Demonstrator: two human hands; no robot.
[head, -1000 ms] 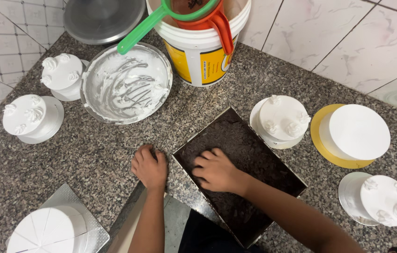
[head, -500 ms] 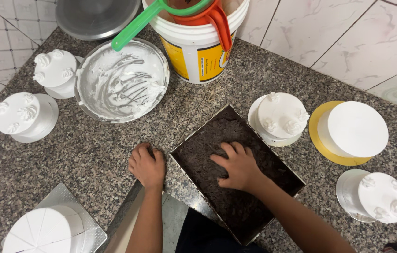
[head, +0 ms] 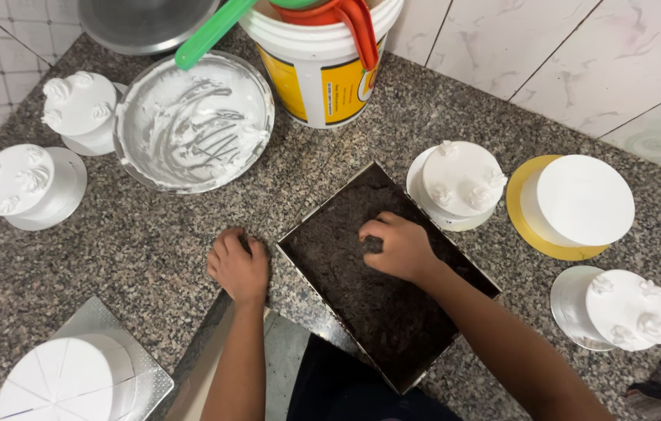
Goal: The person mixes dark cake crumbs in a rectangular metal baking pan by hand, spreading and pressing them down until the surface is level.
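Note:
A rectangular metal tray (head: 300, 235) full of dark chocolate crumbs (head: 373, 304) lies on the speckled granite counter (head: 151, 242), set at an angle. My right hand (head: 400, 246) is down inside the tray, its fingers curled into the crumbs near the tray's middle. My left hand (head: 238, 267) rests on the counter just left of the tray's near corner, fingers bent, holding nothing that I can see.
Small white frosted cakes stand around: two at left (head: 18, 181) (head: 81, 105), one right of the tray (head: 463, 179), one on a gold board (head: 580, 201), one at far right (head: 627, 308), one on a silver board (head: 65, 382). A cream-smeared bowl (head: 194, 121) and a white bucket (head: 322, 66) stand behind.
My right hand has moved from the tray's left edge toward its middle and dug into the crumbs. My left hand stays beside the tray's corner.

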